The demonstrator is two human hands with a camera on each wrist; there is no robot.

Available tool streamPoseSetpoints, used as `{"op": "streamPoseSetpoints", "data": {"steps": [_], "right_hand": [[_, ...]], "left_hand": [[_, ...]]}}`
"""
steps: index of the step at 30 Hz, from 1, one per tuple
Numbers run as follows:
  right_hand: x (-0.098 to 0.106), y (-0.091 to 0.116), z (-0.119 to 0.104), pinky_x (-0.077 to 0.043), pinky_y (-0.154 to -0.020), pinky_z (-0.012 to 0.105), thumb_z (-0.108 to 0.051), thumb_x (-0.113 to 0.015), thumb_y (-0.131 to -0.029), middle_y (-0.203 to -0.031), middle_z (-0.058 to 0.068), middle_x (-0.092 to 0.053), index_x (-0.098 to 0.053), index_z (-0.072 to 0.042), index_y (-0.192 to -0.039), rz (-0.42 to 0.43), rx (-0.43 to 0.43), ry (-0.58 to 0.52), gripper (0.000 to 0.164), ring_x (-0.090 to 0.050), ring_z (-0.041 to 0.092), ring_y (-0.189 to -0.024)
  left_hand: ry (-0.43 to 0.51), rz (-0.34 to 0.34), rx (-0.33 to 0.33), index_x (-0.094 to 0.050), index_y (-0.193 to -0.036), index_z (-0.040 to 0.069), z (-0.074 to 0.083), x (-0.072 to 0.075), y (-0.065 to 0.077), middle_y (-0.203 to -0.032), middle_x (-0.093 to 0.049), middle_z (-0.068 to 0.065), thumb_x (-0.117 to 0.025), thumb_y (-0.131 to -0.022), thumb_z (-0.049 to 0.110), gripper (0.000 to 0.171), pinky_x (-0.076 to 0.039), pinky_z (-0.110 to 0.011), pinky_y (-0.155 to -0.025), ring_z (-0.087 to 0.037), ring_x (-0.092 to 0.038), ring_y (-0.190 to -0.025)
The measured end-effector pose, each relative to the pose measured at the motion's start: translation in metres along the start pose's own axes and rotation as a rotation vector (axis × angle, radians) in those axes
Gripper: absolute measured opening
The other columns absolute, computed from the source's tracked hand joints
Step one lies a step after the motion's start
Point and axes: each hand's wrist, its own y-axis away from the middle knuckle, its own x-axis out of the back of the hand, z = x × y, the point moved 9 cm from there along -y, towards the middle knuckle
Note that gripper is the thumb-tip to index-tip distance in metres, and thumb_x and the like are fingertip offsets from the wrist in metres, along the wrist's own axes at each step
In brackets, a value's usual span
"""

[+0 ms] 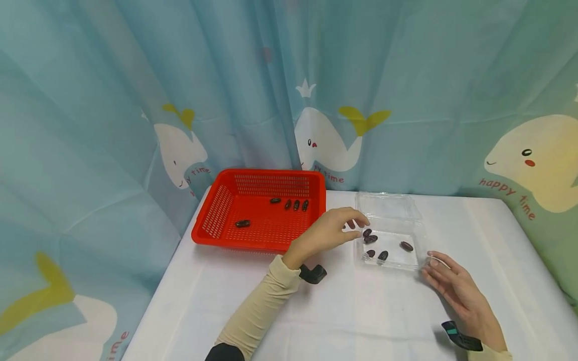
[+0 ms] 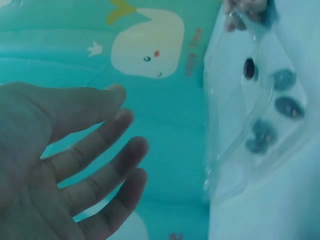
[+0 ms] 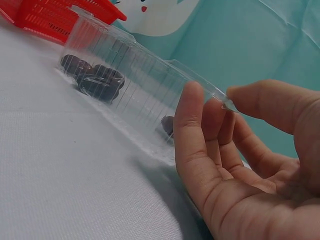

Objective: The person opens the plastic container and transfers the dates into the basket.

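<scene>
Right hand (image 1: 458, 288) pinches box (image 1: 389, 237) at near right corner. Left hand (image 1: 336, 228) relaxed, fingers apart; dates (image 1: 371, 239) just right, inside box.

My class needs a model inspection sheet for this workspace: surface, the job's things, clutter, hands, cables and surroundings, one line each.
Surface: white tabletop.
Job's things: red basket and, to its right, clear box with lid open; dark oval pieces lie in both.
Clutter: nothing seen.
Hands: left hand at the clear box's left side, fingers parted, nothing seen held; right hand pinches the box's rim at its near right corner.
Cables: nothing seen.
Surroundings: blue curtain with whale prints behind the table.
</scene>
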Motion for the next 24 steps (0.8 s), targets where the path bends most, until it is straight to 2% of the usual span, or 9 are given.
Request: {"op": "streamPoseSetpoints", "data": {"steps": [5,9,17,24], "right_hand": [[0.000,-0.001,-0.001,-0.061,-0.090,0.022,-0.007,-0.049,-0.109,-0.114,-0.011,-0.065,-0.068,-0.029,-0.118,-0.006,0.015,0.004,0.030,-0.070,0.005,-0.099],[0.000,-0.001,-0.001,-0.061,-0.091,0.023,-0.007,-0.050,-0.109,-0.113,-0.011,-0.065,-0.068,-0.029,-0.117,-0.006,0.008,0.001,0.029,-0.070,0.005,-0.099],[-0.001,0.000,-0.004,-0.061,-0.090,0.024,-0.004,-0.048,-0.109,-0.110,-0.007,-0.068,-0.067,-0.027,-0.119,-0.026,0.030,-0.053,0.030,-0.071,0.007,-0.098],[0.001,0.000,0.003,-0.061,-0.089,0.023,-0.008,-0.051,-0.109,-0.109,-0.010,-0.068,-0.068,-0.030,-0.114,0.021,-0.007,-0.039,0.029,-0.070,0.006,-0.096]], "left_hand": [[0.043,-0.024,0.046,-0.072,-0.125,0.015,-0.005,-0.019,-0.010,-0.115,-0.075,0.001,-0.072,-0.098,0.012,0.027,-0.048,-0.011,-0.081,-0.006,-0.066,-0.099],[0.081,-0.060,0.073,-0.072,-0.123,0.015,-0.008,-0.035,-0.018,-0.111,-0.076,0.000,-0.072,-0.098,0.013,0.025,-0.049,-0.009,-0.080,-0.003,-0.065,-0.095],[0.096,-0.226,0.000,-0.070,-0.130,0.011,-0.006,-0.072,-0.041,-0.125,-0.074,-0.004,-0.070,-0.100,0.012,0.030,-0.049,-0.007,-0.088,-0.001,-0.065,-0.097],[0.067,-0.348,-0.017,-0.070,-0.130,0.009,-0.006,-0.097,-0.054,-0.129,-0.073,-0.004,-0.070,-0.099,0.010,0.031,-0.047,-0.006,-0.088,-0.003,-0.069,-0.104]]}}
